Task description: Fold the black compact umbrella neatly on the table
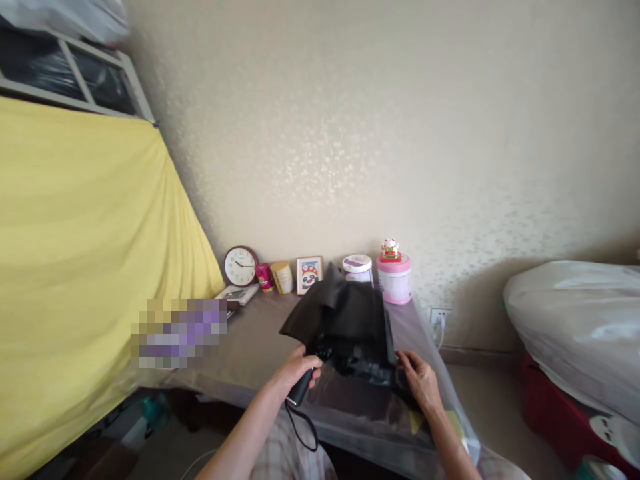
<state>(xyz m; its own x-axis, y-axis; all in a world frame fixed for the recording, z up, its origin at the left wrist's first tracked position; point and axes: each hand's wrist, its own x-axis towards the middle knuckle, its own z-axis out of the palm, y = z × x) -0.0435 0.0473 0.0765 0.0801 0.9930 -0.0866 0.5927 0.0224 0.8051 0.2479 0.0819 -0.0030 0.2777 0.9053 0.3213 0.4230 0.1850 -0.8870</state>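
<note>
Wall (350, 133) first, pale and patterned: ran right across behind everything! Then yellow cloth (90, 213) on the left: hung down in folds, apparently as a cover. Below, counter (260, 333) under clear plastic sheeting (360, 427): set against that wall, probably wrapped against dust. And over the counter, black umbrella (350, 327): sagged loose, canopy (330, 307) bunched toward the wall, handle (299, 390) toward the body, a likely choice for bearing the weight from the firm end. Back along the wall, clock (241, 267): leaned, face outward, seemingly for easy reading. Over right, pink tub (394, 283): stood at the back, perhaps to leave room in front. Now, left hand (299, 369): wrapped around the handle, thumb across the top, angled up from below. Right hand (419, 381), opposite side: curled at the canopy's edge, fingertips close together, wrist bent; impossible to tell whether pinching fabric or merely touching. Smaller still, lucky-cat figurine (391, 251): sat atop the tub, raised presumably for show. Last, wrist strap (315, 438): dangled in a loop under the handle, slipped over no wrist.
</note>
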